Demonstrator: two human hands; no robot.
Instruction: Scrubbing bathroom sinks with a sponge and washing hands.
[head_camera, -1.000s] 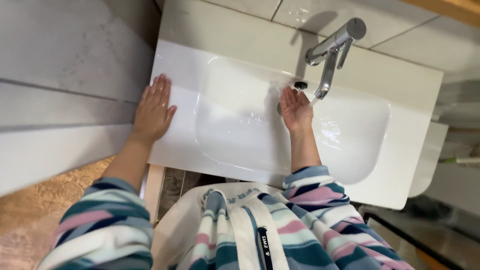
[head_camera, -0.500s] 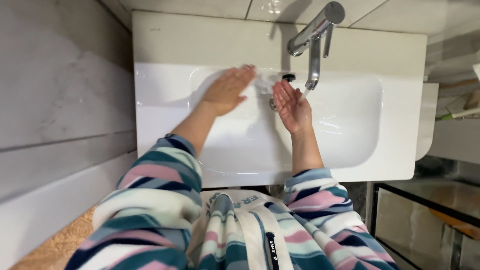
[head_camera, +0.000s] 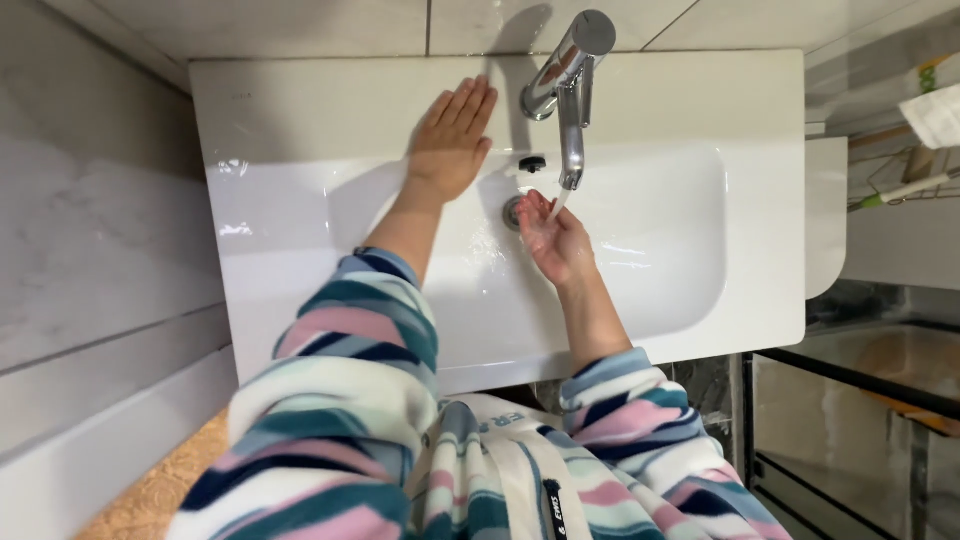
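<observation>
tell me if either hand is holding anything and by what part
Nothing is held. The left hand lies flat and open on the sink's back ledge; the right hand is cupped, palm up, under the water from the tap.

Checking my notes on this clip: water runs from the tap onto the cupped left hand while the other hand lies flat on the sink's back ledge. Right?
Not quite: the head view shows the right hand cupped under the tap stream. The left hand lies flat on the back ledge of the sink.
</observation>
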